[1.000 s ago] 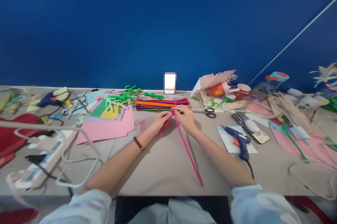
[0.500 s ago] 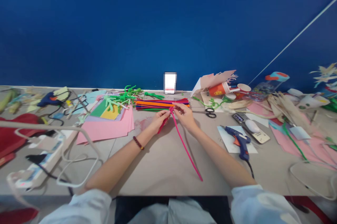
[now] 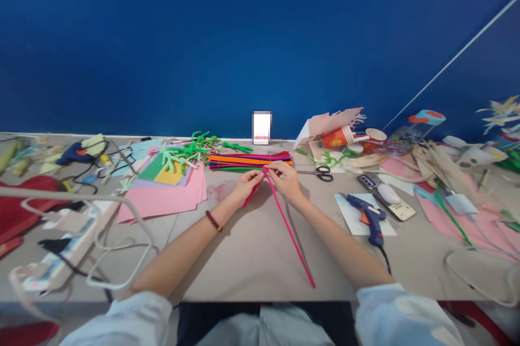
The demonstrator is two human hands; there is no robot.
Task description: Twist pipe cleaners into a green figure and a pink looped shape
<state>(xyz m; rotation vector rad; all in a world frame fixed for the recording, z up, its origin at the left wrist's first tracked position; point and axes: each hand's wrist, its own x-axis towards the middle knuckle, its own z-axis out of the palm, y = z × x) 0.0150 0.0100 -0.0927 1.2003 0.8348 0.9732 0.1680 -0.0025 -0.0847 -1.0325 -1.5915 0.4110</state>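
Both my hands meet at the middle of the table, pinching the top end of a long pink pipe cleaner [image 3: 290, 229]. My left hand [image 3: 248, 186] has its fingers closed on the bent upper part, and a short pink piece hangs below it. My right hand [image 3: 286, 179] pinches the same small loop from the right. The long tail of the pipe cleaner runs down and right towards the table's front edge. A bundle of coloured pipe cleaners [image 3: 247, 161] lies just behind my hands.
Pink and coloured paper sheets [image 3: 166, 191] lie at left, green pipe cleaners [image 3: 190, 148] behind them. Scissors [image 3: 323, 174] and a blue glue gun [image 3: 368, 217] sit at right, near paper cups [image 3: 345, 137] and scraps. A power strip with cables [image 3: 69, 251] occupies the left front.
The free tail of the pink pipe cleaner swung slightly left, then back right. My hands stay together at the loop with small finger movements.
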